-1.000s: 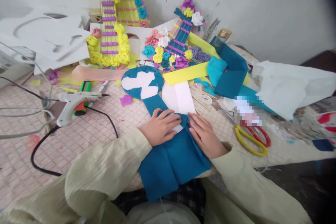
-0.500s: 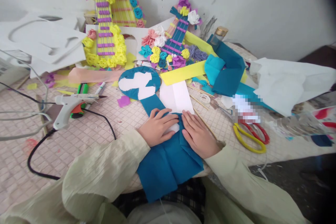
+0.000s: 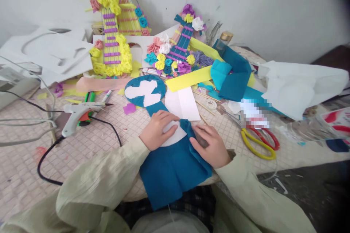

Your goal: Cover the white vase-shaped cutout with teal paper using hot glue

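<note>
A sheet of teal crepe paper (image 3: 169, 171) lies under a white card piece (image 3: 175, 134) and is folded over its upper right edge. My left hand (image 3: 158, 129) rests on the left of the white card, thumb and index finger apart. At the folded right edge of the crepe paper is my right hand (image 3: 212, 143), its thumb on the paper and its fingers loosely stretched. Beyond them, a round card shape (image 3: 128, 96) covered at its rim in teal paper joins a teal strip that runs toward my left hand. A folded white card (image 3: 184, 105) lies beside that strip.
A glue gun (image 3: 73, 116) with a black cable lies to the left, and scissors (image 3: 258, 149) to the right. Decorated paper guitars (image 3: 111, 43) lean at the back wall. Rolled teal crepe paper (image 3: 236, 76), a yellow strip (image 3: 190, 78) and thin sticks lie behind.
My fingers have lifted and spread apart from the fold, my right hand shifting slightly right. More of the white card now shows between my hands. The view has tilted slightly.
</note>
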The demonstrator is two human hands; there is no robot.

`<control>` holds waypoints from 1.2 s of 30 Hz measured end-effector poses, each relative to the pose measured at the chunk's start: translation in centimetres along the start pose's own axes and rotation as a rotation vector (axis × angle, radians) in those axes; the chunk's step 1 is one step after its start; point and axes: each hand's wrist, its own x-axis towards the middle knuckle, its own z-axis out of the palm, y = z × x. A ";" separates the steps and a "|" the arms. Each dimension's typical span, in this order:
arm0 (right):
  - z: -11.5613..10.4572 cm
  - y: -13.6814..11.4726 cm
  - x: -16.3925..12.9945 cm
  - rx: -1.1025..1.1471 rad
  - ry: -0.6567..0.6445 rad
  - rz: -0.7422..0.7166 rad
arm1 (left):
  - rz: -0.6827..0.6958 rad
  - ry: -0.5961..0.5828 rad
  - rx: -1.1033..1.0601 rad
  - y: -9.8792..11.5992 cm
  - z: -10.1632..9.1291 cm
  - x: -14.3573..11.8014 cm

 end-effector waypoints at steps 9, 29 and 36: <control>0.7 -1.6 0.8 -0.038 0.023 0.079 | 0.038 -0.166 0.125 0.5 1.7 4.2; 0.0 -1.0 0.7 0.205 0.070 0.119 | 0.138 -0.084 -0.141 -1.1 3.3 4.2; 0.5 1.4 1.8 0.083 -0.100 0.039 | 0.279 0.012 -0.153 -2.0 3.8 3.4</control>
